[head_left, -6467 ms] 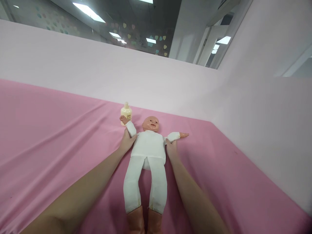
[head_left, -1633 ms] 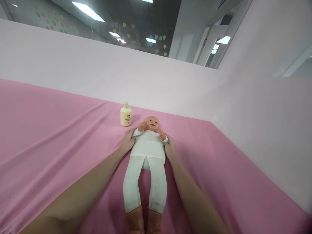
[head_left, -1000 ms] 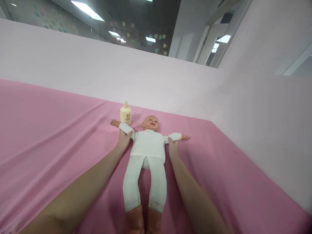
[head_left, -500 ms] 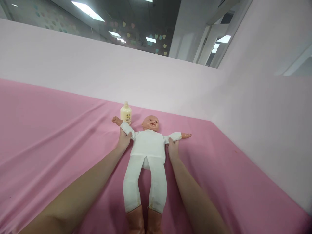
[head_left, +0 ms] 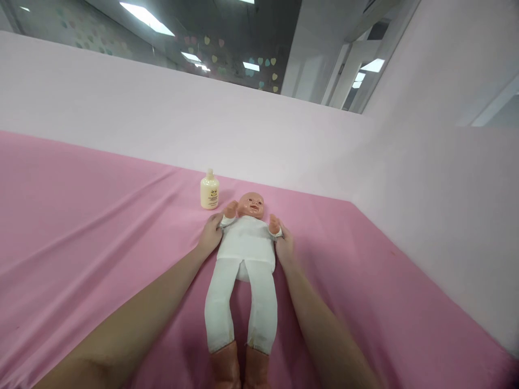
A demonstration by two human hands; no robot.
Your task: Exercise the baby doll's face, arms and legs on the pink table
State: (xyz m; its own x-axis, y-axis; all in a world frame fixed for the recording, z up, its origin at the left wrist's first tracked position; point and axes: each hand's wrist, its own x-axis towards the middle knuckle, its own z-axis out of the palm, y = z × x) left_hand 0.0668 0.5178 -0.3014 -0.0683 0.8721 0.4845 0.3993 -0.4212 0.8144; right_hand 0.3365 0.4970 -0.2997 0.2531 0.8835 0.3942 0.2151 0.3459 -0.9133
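A baby doll (head_left: 246,243) with a white cloth body lies on its back on the pink sheet (head_left: 121,216), its head toward the wall and its feet toward me. My left hand (head_left: 211,233) is closed around the doll's arm on the left side. On the other side, my right hand (head_left: 285,246) grips the other arm, fingers partly hidden behind it. Both doll arms are folded up, their small hands raised near the chin. A cream-coloured bottle (head_left: 210,192) with dark print stands upright just beyond my left hand.
A white wall (head_left: 162,108) rises behind the sheet, and another white wall (head_left: 438,189) closes off the right side. Above the back wall a glass window (head_left: 227,38) carries heart stickers and reflects ceiling lights. Creases run through the sheet on the left.
The doll's arms were stretched out sideways and are now folded inward toward its chest and chin. My hands have shifted slightly with them. The bottle has not moved.
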